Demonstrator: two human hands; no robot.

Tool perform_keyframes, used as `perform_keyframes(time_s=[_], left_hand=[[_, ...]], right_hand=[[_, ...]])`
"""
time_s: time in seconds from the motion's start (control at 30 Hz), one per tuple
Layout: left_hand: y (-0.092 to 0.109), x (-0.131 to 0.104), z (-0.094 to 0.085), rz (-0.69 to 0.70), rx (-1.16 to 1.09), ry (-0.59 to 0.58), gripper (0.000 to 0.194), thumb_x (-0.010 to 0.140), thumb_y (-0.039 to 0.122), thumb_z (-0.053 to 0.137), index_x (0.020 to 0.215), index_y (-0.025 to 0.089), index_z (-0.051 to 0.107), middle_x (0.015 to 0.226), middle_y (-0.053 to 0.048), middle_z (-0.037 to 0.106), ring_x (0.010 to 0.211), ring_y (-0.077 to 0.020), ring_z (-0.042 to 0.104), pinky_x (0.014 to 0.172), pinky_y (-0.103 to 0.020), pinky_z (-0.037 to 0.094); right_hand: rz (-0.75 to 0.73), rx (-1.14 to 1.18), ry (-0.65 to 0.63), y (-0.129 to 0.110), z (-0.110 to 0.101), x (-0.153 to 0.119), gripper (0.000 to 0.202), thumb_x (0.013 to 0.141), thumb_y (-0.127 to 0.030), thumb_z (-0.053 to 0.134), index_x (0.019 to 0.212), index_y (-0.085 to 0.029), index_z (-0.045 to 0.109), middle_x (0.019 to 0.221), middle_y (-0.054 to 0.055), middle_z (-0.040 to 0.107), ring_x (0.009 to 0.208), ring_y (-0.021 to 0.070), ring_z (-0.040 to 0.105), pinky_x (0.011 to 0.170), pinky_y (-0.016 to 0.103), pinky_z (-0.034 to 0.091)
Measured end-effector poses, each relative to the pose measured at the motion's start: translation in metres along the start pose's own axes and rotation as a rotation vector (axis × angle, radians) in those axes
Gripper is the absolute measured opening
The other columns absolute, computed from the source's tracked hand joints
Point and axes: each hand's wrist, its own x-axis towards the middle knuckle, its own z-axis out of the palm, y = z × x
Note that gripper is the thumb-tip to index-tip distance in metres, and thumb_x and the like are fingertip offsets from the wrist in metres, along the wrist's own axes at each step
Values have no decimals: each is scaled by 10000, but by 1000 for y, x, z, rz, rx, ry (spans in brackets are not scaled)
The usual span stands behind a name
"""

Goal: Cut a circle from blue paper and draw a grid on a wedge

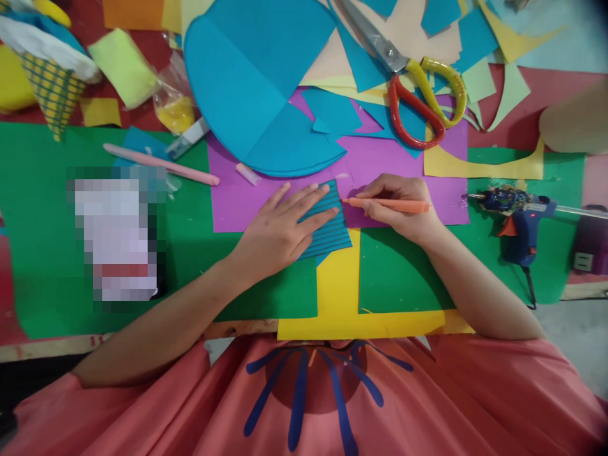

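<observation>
My left hand [289, 228] lies flat with its fingers spread over a small blue paper piece [335, 231] marked with dark parallel lines. In my right hand [403, 206] is an orange pen [411, 206], pinched between thumb and fingers. The pen's tip points left, close to the right edge of the lined piece; I cannot tell whether it touches. Beneath both hands is a purple sheet [230, 206], with a yellow strip [338, 285] below the lined piece. A large blue paper circle [223, 82] with a peach wedge showing lies just beyond my hands.
Scissors [396, 63] with red and yellow handles lie on paper scraps at the back. At right is a blue glue gun [522, 225] with a cord. A pink pen [161, 163] and a pixelated object [116, 234] are at left on the green sheet [42, 253].
</observation>
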Motion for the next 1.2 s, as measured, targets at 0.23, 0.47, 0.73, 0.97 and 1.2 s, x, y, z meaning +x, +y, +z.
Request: perform_keyframes(time_s=[0.23,0.47,0.73,0.97,1.2], left_hand=[[-2,-1,1,14,-10,-4,479,947,122,413,1404,245,487,1550,-95,383,1430,-242,368,1175,-508,265],[-2,-1,2,20,-5,8,449,968,174,418,1406,252,480,1550,-97,383,1435,-242,360,1173,-507,264],[1,-1,0,-56,81,76,426,987,296,429,1410,267,475,1537,-104,404,1433,-282,349,1146,-526,294],[1,0,-1,-56,110,81,374,1009,250,377,1323,315,571,1405,-60,560,1285,-235,516,1015,-411,420],[0,0,-1,-63,63,51,371,1009,308,395,1342,316,560,1468,-72,498,1341,-272,465,1034,-446,395]], right_hand=[[9,1,-33,-4,-2,1,182,760,-326,702,725,-147,692,739,36,718,689,142,642,582,240,471],[32,15,-65,-6,-3,1,234,735,-357,733,653,-149,664,657,20,689,588,110,585,507,218,422],[53,120,155,-6,4,-1,281,747,-437,737,717,-171,651,687,11,694,558,116,609,509,246,477],[100,38,101,-10,8,-5,259,769,-395,719,682,-167,631,669,6,658,605,121,587,529,242,450],[105,56,122,-8,12,-5,227,770,-352,719,688,-171,609,688,4,652,618,121,588,550,252,457]])
